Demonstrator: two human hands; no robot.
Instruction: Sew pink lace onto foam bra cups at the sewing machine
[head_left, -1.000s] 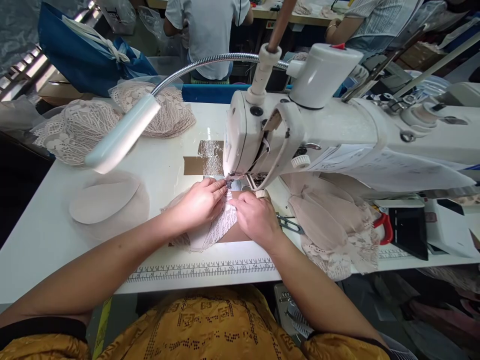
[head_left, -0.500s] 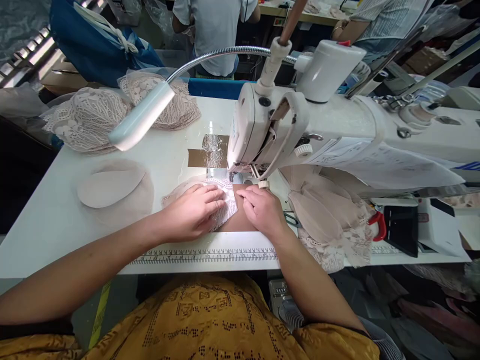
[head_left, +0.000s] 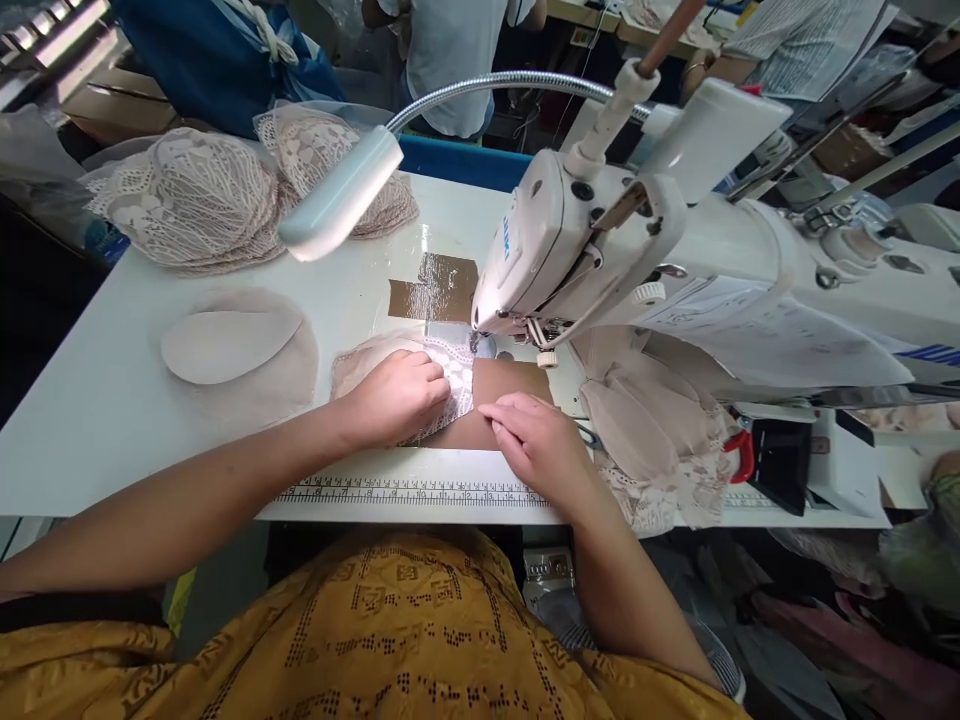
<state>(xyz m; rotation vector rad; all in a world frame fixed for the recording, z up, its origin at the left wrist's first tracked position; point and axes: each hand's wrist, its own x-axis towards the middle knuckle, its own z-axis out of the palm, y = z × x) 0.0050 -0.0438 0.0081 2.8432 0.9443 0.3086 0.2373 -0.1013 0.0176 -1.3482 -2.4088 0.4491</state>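
Observation:
A light lace piece [head_left: 459,385] lies under the needle area of the white sewing machine [head_left: 517,250], joined to sheer beige fabric on its left. My left hand [head_left: 401,398] rests on it with fingers curled in, gripping the lace. Just right of the lace edge, my right hand [head_left: 536,440] is over a brown board [head_left: 514,380], its thumb and fingers pinched together. Whatever those fingertips hold is too small to make out. A sheer rounded fabric piece [head_left: 232,350] lies flat to the left of my left hand.
Lace stacks [head_left: 202,200] stand at the back left, under a lamp head [head_left: 341,195]. More beige lace pieces [head_left: 637,430] lie right of the machine, near red-handled scissors [head_left: 741,455] and a black tray [head_left: 780,460]. A ruler strip [head_left: 420,492] runs along the front edge. People sit beyond.
My left fingers have gone from lying flat to curled on the lace. My right hand has drawn back slightly toward me, away from the needle. The camera view has shifted.

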